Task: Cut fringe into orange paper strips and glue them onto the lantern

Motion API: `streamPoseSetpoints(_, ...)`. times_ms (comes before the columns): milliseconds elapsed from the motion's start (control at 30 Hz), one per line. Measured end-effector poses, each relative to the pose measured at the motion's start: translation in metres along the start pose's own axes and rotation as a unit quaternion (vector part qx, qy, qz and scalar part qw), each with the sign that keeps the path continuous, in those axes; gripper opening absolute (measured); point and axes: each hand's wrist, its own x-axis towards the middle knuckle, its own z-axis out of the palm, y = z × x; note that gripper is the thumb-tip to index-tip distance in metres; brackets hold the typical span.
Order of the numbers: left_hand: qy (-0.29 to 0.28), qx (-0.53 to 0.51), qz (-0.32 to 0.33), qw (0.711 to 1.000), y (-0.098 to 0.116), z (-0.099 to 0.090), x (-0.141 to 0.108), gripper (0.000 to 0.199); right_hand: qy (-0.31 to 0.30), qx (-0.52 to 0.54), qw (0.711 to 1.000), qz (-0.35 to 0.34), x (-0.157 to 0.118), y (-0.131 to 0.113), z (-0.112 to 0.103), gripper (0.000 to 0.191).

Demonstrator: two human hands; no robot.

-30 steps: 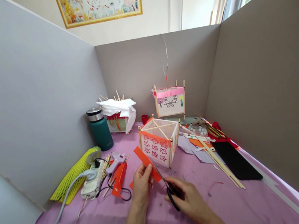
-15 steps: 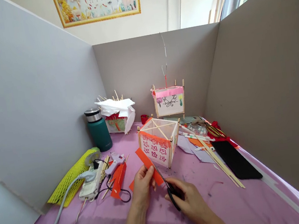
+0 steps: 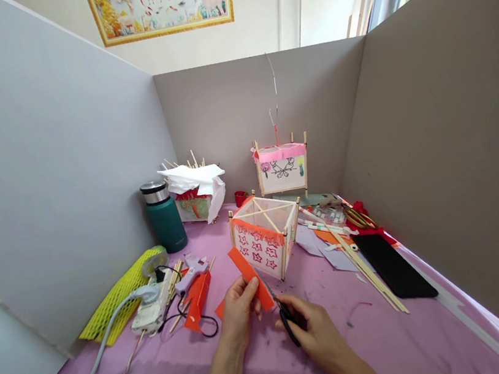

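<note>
An orange paper strip [image 3: 244, 266] slants upward from the thumb and fingers of my left hand [image 3: 242, 305], which pinch it. My right hand [image 3: 313, 326] grips black-handled scissors [image 3: 288, 325], their blades lying along the strip's right edge. Whether the blades are apart I cannot tell. Just beyond my hands stands a paper lantern [image 3: 258, 249] with a stick frame, star drawings and an orange fringe along its top edge. Behind it is another lantern [image 3: 283, 173] with a pink band and a wire rising from it.
On the left are a teal bottle [image 3: 165, 223], a power strip [image 3: 153, 312], a lilac glue gun [image 3: 191, 275] and folded orange paper [image 3: 199, 302]. A black phone-like slab [image 3: 395, 265] and thin wooden sticks [image 3: 368, 272] lie right. Grey panels [image 3: 243, 107] enclose the purple-covered table [image 3: 348, 359].
The paper strip has shifted very slightly right in my left hand. My right hand and the scissors have moved only a little. The lanterns stay where they were.
</note>
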Motion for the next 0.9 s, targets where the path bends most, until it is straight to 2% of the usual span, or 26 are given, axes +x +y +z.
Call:
streamPoseSetpoints(133,0.028,0.002,-0.005,1.000,0.001,0.000,0.000,0.040,0.006,-0.002,1.000,0.020,-0.001,-0.001,0.000,0.036)
streamPoseSetpoints(400,0.053,0.049,0.003,0.997,-0.002,0.001,-0.001,0.038,-0.010,-0.035,0.999,0.002,-0.002,-0.005,-0.001,0.035)
streamPoseSetpoints(567,0.078,0.092,0.044,0.992,-0.003,0.003,-0.002,0.038,-0.009,-0.075,0.997,-0.024,-0.002,0.000,-0.001,0.037)
streamPoseSetpoints(700,0.087,0.090,0.050,0.991,-0.002,0.004,-0.007,0.039,0.000,-0.089,0.995,-0.040,-0.002,0.009,0.001,0.038)
streamPoseSetpoints(900,0.093,0.070,0.073,0.991,0.009,0.006,-0.019,0.024,0.035,-0.059,0.997,-0.044,0.003,0.016,0.004,0.044)
